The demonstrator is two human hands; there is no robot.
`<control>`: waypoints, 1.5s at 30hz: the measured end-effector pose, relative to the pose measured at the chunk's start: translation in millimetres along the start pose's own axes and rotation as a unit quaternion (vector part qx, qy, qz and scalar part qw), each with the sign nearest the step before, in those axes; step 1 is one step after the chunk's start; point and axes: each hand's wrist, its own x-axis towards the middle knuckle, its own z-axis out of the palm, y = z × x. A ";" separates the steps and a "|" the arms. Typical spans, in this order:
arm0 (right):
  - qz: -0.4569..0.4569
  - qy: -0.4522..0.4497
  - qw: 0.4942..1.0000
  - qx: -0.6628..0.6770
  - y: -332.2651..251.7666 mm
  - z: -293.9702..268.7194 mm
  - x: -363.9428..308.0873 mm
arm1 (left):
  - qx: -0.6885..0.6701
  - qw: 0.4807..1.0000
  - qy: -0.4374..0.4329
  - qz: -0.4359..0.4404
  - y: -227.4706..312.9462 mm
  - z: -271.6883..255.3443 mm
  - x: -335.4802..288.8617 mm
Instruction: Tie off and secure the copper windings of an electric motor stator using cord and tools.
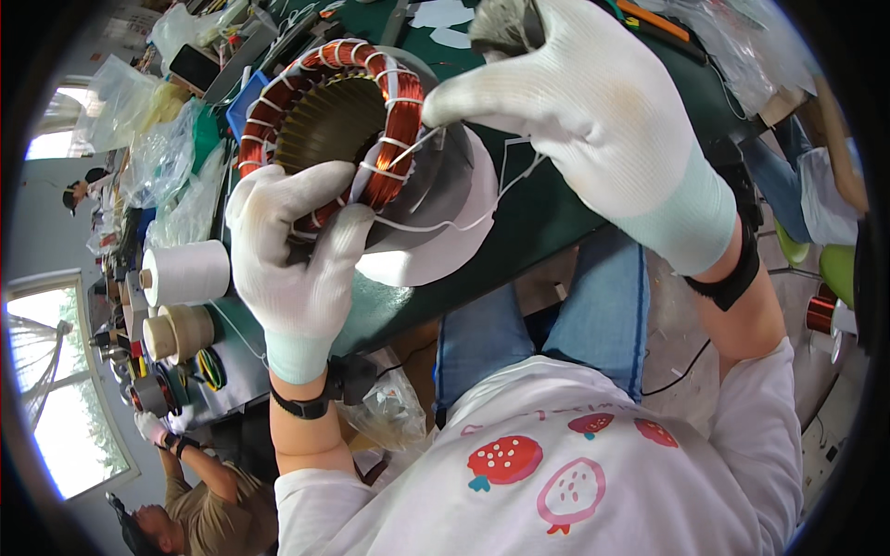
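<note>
A motor stator (pixel 400 130) with copper windings bound in white lacing stands tilted on the green bench. My gloved left hand (pixel 292 246) pinches the near rim of its winding between thumb and fingers, beside a white strip. From there a white cord (pixel 445 225) hangs in a loop and passes up behind my gloved right hand (pixel 603 120). The right thumb reaches to the outer side of the winding, while the other fingers curl at the top edge. By them is a worn grey piece (pixel 501 28); I cannot tell whether they grip it. Under the stator lies a white round surface (pixel 473 232).
A white thread spool (pixel 187 272) and beige tape rolls (pixel 179 332) stand left of my left hand. Plastic bags (pixel 167 148) and a dark phone (pixel 195 68) lie beyond. An orange-handled tool (pixel 654 18) is at the far right. A co-worker (pixel 222 500) works at lower left.
</note>
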 end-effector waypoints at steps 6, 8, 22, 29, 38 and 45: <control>-0.069 0.060 0.996 0.019 12.6 3.2 6.4 | -0.054 0.998 0.005 -0.033 -5.0 3.6 -1.6; -0.057 0.035 0.997 0.036 8.2 -5.3 14.5 | -0.046 0.999 0.008 -0.024 -4.6 3.9 -1.3; -0.102 0.033 0.983 0.149 17.0 -4.6 37.2 | -0.039 0.999 0.012 -0.036 -1.2 5.9 -4.5; -0.035 0.054 0.977 0.205 5.6 3.5 27.3 | -0.097 0.991 0.039 -0.086 8.4 14.0 -1.5; 0.088 0.220 0.956 0.175 -46.0 52.3 -5.9 | -0.084 0.996 0.008 -0.031 -0.7 6.3 -3.1; -0.054 0.279 0.943 0.171 -38.8 62.6 -15.4 | -0.072 0.990 -0.116 -0.027 8.1 -16.9 2.6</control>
